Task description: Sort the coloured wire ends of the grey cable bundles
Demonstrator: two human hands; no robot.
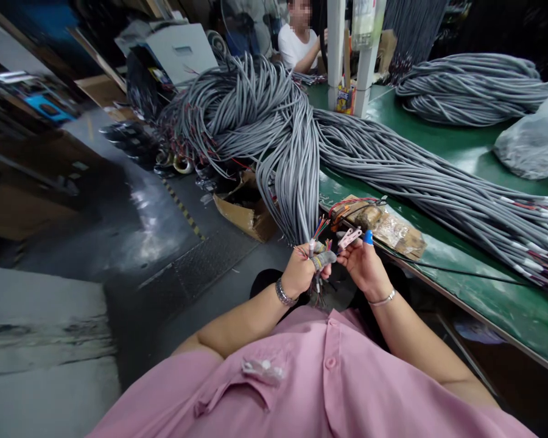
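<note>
Closed around the white-banded end of a grey cable [311, 246], my left hand [300, 272] wears grey fabric covers on some fingers. Thin coloured wires [322, 226] fan out from the cable end. Just to the right is my right hand [364, 266], its thumb raised with a blue cover and its fingers apart. Those fingers come close to the left fingertips. A pink clip [349, 238] shows by the right fingers; whether they touch it I cannot tell. More wire ends hang below the left hand, partly hidden.
A large grey cable bundle [296, 176] drapes over the edge of the green table [472, 155]. Beside my right hand lies a tape-wrapped block [388, 228]. An opened cardboard box [251, 213] stands below. Across the table sits a person [296, 45] in white.
</note>
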